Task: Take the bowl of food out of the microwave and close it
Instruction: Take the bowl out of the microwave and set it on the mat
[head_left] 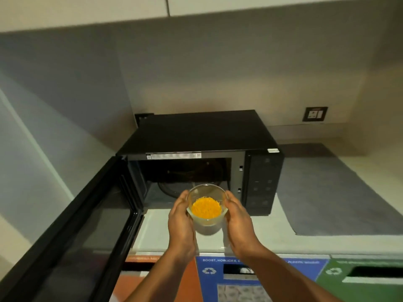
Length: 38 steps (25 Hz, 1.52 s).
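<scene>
A clear glass bowl [206, 194] with yellow-orange shredded food [206, 207] is held in front of the black microwave [196, 134], just outside its open cavity and above the counter. My left hand [180, 216] cups the bowl's left side and my right hand [238, 216] cups its right side. The microwave door [72, 232] is swung wide open to the left. Inside the dark cavity a round turntable [168, 189] is partly visible behind the bowl.
A pale counter [157, 232] runs under the microwave, with a grey mat [331, 192] to the right. A wall socket [315, 114] sits at the back right. Below the counter edge are orange, blue and green recycling bin fronts [261, 277]. A wall stands on the left.
</scene>
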Available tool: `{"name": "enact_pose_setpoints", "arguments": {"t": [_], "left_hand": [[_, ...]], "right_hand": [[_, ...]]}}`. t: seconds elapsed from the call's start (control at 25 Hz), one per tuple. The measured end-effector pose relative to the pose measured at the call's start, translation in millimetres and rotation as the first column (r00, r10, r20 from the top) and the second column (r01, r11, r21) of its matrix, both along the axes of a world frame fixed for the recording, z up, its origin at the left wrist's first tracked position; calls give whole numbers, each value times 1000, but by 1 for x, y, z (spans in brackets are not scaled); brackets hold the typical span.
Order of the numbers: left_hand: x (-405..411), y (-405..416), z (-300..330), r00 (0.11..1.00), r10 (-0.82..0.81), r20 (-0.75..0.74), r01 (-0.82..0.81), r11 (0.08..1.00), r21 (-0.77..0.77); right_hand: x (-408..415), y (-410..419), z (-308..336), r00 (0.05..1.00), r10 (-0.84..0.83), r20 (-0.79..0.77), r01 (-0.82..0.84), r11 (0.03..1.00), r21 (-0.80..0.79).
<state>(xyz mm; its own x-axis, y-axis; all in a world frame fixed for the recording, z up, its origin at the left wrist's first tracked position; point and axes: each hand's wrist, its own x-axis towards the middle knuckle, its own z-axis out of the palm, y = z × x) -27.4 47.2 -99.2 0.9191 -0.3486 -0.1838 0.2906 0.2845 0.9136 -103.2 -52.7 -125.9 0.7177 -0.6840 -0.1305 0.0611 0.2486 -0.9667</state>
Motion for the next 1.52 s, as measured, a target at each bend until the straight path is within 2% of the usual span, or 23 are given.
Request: {"name": "enact_pose_setpoints", "arguments": {"t": [0.16,0.32,0.52,0.64,0.72,0.84,0.92,1.04,1.16,1.28,1.52], "left_hand": [[-31,-14,-3,989,-132,68,126,988,88],[-66,-56,-16,949,-293,113,285,955,88],[-114,-143,-43,890,-453,61,452,892,20],[-150,-206,-60,843,-538,19,538,843,-7],[-160,-248,-65,824,-565,25,566,825,2],[-168,-330,-76,818,-572,58,564,818,112],[-170,-372,-86,821,-567,70,553,819,152],[-166,-406,-100,862,-501,79,481,857,184],[-159,-430,-116,875,-478,75,454,865,214],[-160,-433,-126,848,-510,147,455,841,293],[-158,-436,-133,827,-526,196,444,827,345]], "right_hand": [[-34,-3,17,985,-169,-46,170,985,13],[-76,-32,17,944,-327,-46,328,945,9],[-128,-104,4,832,-555,-6,555,832,15],[-157,-165,-15,780,-626,-21,626,780,4],[-170,-208,-21,767,-642,-26,642,767,11],[-186,-286,-40,753,-658,-13,658,753,-9],[-190,-327,-55,782,-623,-15,622,782,-29],[-190,-361,-70,846,-533,-22,533,846,19],[-188,-384,-93,837,-544,-58,546,837,21],[-187,-391,-111,829,-554,-71,555,832,-4],[-184,-394,-115,850,-522,-75,520,853,-45]]}}
